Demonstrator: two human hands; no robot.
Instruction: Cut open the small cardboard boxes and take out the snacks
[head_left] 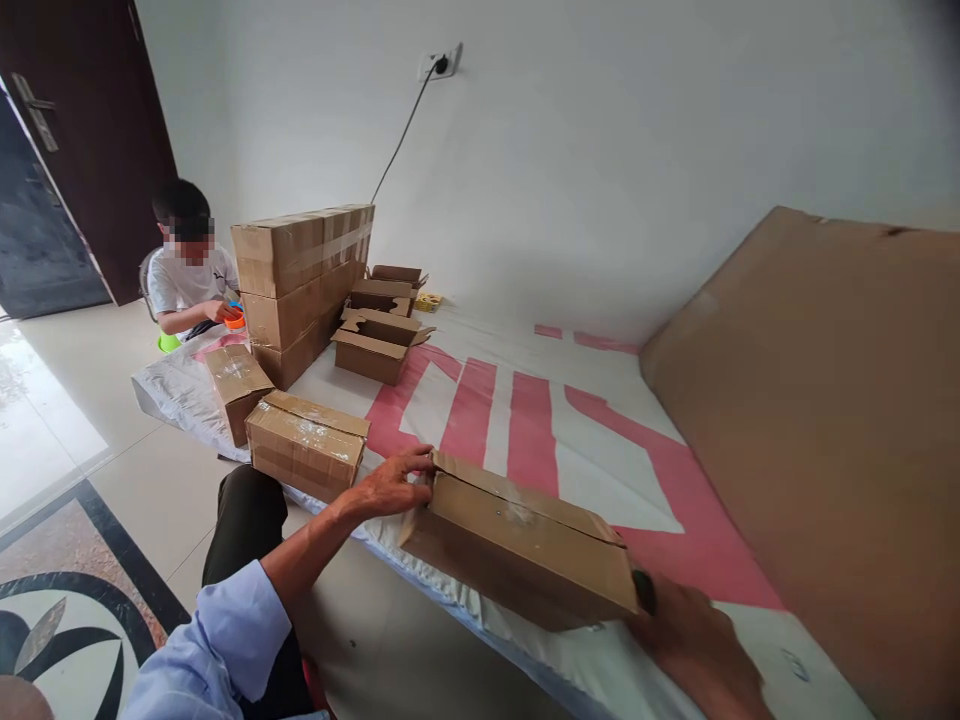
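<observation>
White sheeting (585, 470) lower centre: your left hand (394, 485) presses open fingers on the cardboard box (517, 545); right hand (694, 640) probably grips its end; tape the seam next.

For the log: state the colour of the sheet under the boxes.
White sheet with broad pink stripes, head view.

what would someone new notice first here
The closed cardboard box at the sheet's near edge, with the left hand pressed on its left end and the right hand at its right end. Behind it, a stack of taped boxes stands against the wall, and a seated person works beside it at far left.
</observation>
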